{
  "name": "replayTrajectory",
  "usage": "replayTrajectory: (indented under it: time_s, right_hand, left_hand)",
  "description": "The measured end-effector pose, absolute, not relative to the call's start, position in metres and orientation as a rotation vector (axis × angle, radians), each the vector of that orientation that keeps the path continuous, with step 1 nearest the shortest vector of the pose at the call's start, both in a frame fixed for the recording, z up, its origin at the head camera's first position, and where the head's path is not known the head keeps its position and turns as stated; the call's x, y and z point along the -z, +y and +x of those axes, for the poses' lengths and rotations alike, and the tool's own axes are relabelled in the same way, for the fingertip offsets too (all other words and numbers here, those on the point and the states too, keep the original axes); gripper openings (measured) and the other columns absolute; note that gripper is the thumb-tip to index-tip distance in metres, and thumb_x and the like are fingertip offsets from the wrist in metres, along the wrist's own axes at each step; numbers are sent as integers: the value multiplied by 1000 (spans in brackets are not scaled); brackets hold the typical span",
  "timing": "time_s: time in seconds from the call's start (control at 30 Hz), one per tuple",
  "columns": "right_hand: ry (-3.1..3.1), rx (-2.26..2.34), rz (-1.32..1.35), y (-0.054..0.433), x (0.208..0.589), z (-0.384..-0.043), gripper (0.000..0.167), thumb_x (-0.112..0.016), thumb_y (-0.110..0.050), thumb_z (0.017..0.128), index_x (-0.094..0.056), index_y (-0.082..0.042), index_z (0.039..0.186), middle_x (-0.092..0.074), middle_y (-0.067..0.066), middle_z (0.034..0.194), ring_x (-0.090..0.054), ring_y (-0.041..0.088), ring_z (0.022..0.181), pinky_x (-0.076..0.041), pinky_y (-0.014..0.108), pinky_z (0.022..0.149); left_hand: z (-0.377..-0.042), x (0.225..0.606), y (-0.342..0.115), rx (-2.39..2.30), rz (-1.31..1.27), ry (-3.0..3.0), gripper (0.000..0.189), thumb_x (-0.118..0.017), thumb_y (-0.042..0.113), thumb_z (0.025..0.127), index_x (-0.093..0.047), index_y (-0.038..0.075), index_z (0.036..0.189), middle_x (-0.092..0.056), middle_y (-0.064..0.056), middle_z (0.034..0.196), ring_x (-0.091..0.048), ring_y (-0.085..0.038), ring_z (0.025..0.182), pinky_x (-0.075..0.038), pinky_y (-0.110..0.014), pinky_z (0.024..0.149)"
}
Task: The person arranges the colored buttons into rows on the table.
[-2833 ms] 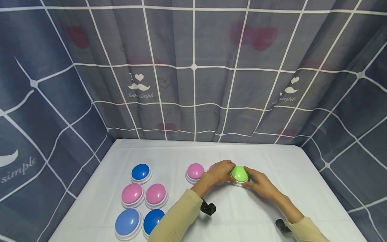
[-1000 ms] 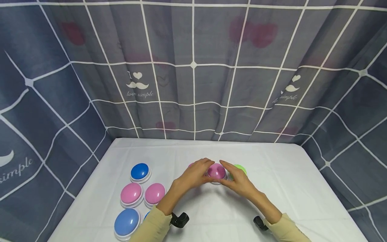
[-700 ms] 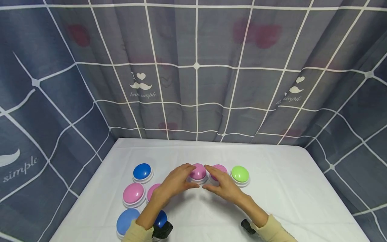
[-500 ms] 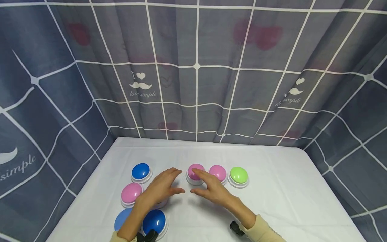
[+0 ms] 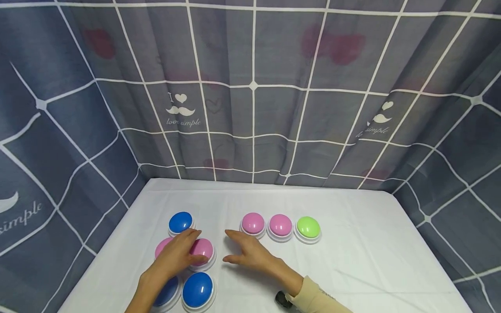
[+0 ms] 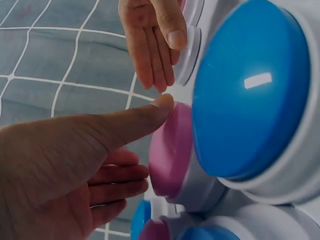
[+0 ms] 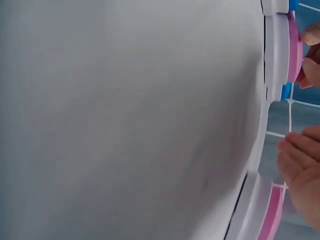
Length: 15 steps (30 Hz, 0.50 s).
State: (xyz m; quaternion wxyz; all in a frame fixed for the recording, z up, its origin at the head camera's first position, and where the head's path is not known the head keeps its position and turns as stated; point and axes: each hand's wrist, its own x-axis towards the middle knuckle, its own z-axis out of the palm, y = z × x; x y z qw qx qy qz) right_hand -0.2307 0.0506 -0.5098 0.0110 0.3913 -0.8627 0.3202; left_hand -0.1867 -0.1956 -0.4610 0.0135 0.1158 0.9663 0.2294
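My left hand [image 5: 172, 258] is over the left cluster, thumb and fingers spread at a pink domed push button [image 5: 202, 247] with a white base. In the left wrist view the left thumb [image 6: 145, 117] lies against the edge of that pink dome [image 6: 172, 150]. My right hand [image 5: 254, 255] hovers to the right of this button, fingers loosely extended and apart from it, holding nothing. Two blue buttons [image 5: 197, 289] stand nearer me, one partly behind the left wrist. Another pink button [image 5: 162, 247] is mostly hidden by the left hand.
A blue button [image 5: 181, 222] stands at the back of the left cluster. To the right, a row holds two pink buttons [image 5: 252, 224] and a green button [image 5: 308, 228]. A white cloth covers the table [image 5: 352, 261]; grey checked curtains [image 5: 274, 108] surround it.
Both hands have moved left and toward me, from the green button past the two pink ones to the left cluster. They have let go of the row's buttons, which stay in a line.
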Motion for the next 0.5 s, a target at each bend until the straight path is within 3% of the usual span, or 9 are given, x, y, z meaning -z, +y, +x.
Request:
replayTrajectory:
  time_s: [0.27, 0.5]
  right_hand:
    - [-2749, -879, 1269, 28, 516, -235, 78, -79, -39, 84, -47, 1, 143, -53, 11, 144, -48, 21, 133, -36, 31, 111]
    - [-2802, -785, 1365, 17, 514, -236, 79, -79, -38, 84, -46, 2, 144, -52, 11, 144, -46, 19, 134, -34, 27, 111]
  left_hand:
    - [-181, 464, -202, -715, 341, 2964, 76, -87, 42, 72, -60, 2, 132, -58, -18, 129, -54, -41, 121, -44, -61, 97]
    - [-178, 468, -206, -745, 340, 2951, 77, -91, 33, 68, -60, 4, 132, -60, -12, 128, -55, -37, 119, -48, -57, 95]
